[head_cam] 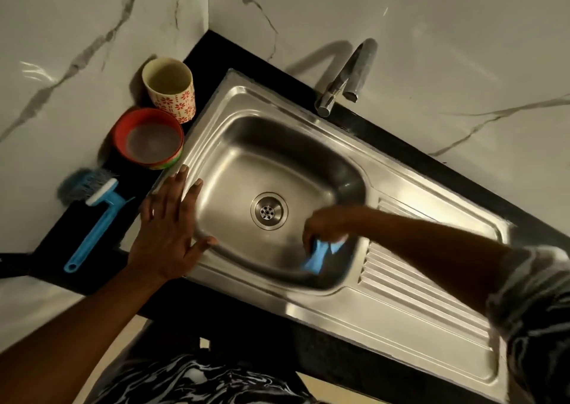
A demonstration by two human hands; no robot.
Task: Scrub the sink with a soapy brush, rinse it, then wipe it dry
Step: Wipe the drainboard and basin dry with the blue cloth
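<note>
- Marble-veined walls (339,8) meet in a corner behind a black counter (55,249), and a stainless steel sink (401,320) is set into it at a slant across the view.
- The left hand (168,221) lies flat on the sink's left rim. Its fingers are straight and spread wide, with the fingertips reaching over the edge toward the basin. It holds nothing, and its forearm comes up from the lower left.
- The right hand (327,223) is down inside the basin, just beside the drain (269,210) on the near side. Its fingers are curled over a blue cloth (320,254), which is bunched against the basin floor. Hand and cloth are blurred, so I cannot tell the exact finger placement.
- The right forearm stretches across the ribbed drainboard (425,280) from a patterned sleeve (530,295).
- A blue brush (89,215) lies on the counter left of the sink, bristles toward the wall, well apart from both hands.
- A flowered cup (171,90) and a red bowl (148,138) stand side by side near the corner, the bowl touching the sink's edge.
- A metal tap (345,76) rises behind the basin.
</note>
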